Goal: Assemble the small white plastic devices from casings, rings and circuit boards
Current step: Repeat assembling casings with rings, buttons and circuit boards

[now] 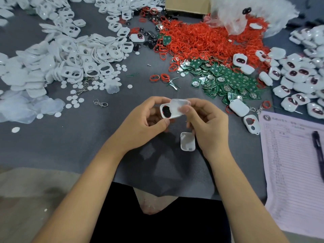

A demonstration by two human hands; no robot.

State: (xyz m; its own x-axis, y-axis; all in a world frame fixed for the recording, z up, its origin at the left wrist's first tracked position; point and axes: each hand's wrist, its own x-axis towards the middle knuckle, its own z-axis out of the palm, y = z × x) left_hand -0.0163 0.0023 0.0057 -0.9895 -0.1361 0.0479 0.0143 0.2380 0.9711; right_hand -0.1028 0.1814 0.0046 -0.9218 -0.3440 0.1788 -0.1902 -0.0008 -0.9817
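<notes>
You are holding a white casing (171, 112) up over the near middle of the bench (52, 141), with both hands meeting on it. Your left hand (142, 123) is curling round its left end, the thumb pressing at the lower edge and the fingers wrapping over the top, so that grip is closing firmly on the part. A black insert with a trace of red is showing in the casing's opening. Your right hand (206, 123) is pinching a translucent cover (180, 105) between thumb and forefinger, and it is overlapping the right end of the casing. I cannot tell whether the cover is seated or only resting there.

Just below your right hand, 1 more white casing half (188, 141) is lying on the bench, hollow side up.

Toward the far left corner, empty white casings (70, 55) are spreading in a wide heap, with small white discs (98, 83) scattered at its near edge. In the far middle, red rings (206, 39) are piling up, and green circuit boards (228, 79) are lying just in front of them. Along the right edge, finished devices (301, 76) are gathering in a pile. At the near right corner, a printed sheet (289, 172) is lying with a black pen (318, 148) on it.
</notes>
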